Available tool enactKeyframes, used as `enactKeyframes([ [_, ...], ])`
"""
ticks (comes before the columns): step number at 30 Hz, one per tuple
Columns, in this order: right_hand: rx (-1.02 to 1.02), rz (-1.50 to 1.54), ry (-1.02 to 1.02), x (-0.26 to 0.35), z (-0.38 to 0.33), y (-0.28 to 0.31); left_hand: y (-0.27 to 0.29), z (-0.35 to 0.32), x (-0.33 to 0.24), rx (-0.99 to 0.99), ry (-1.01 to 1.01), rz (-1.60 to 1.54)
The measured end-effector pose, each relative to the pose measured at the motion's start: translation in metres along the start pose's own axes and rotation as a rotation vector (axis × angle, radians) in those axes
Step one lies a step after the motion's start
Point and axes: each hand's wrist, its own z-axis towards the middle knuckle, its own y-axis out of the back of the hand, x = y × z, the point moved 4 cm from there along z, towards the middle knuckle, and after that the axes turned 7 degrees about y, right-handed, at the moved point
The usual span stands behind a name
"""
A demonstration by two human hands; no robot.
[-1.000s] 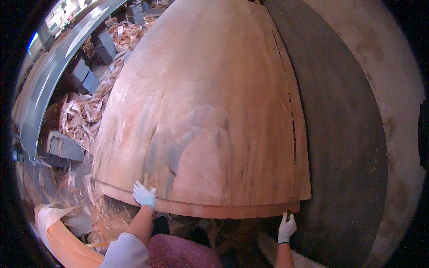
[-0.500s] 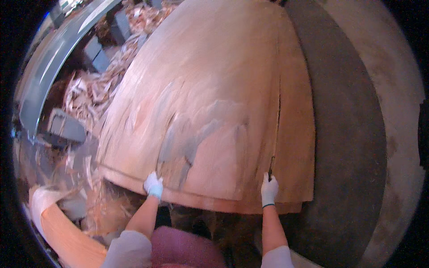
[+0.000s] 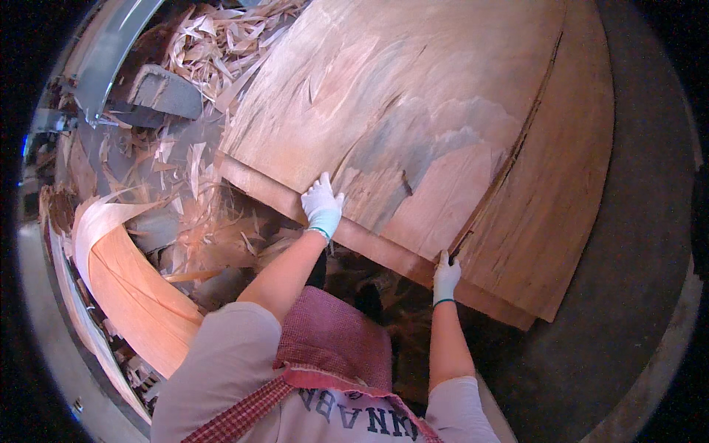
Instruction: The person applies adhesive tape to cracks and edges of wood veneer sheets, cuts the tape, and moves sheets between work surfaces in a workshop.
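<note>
A large reddish-brown sheet of wood veneer [image 3: 413, 81] lies on top of other sheets, with grey-stained, torn patches and a long split toward its right side. My left hand [image 3: 323, 207], in a white glove, is closed at its near edge, left of the middle; the fingertips lie over the top, and whatever is under the edge is hidden. Farther right, my right hand [image 3: 446, 280], also gloved, grips the near edge at the end of the split, thumb on top. The lower sheets stick out below the top one as a narrow strip.
Veneer scraps [image 3: 214, 52] pile up along the left, beside a grey block [image 3: 168, 92] and a metal rail [image 3: 122, 52]. A curled orange veneer piece [image 3: 133, 295] stands at my lower left. Dark floor [image 3: 642, 192] runs along the stack's right side.
My view has turned and shifted left, so the stack appears tilted and farther right. My left hand's fingers now reach farther over the sheet's edge; my right hand stays by the split.
</note>
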Motion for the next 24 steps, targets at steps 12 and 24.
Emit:
enactKeyframes([
  [12, 0.039, -0.1, 0.021, -0.006, 0.01, -0.003, -0.001, -0.083, 0.307, 0.047, 0.472, -0.56],
  [24, 0.034, -0.163, 0.0, -0.025, 0.02, -0.011, 0.041, -0.027, -0.015, -0.191, -0.502, -0.288],
])
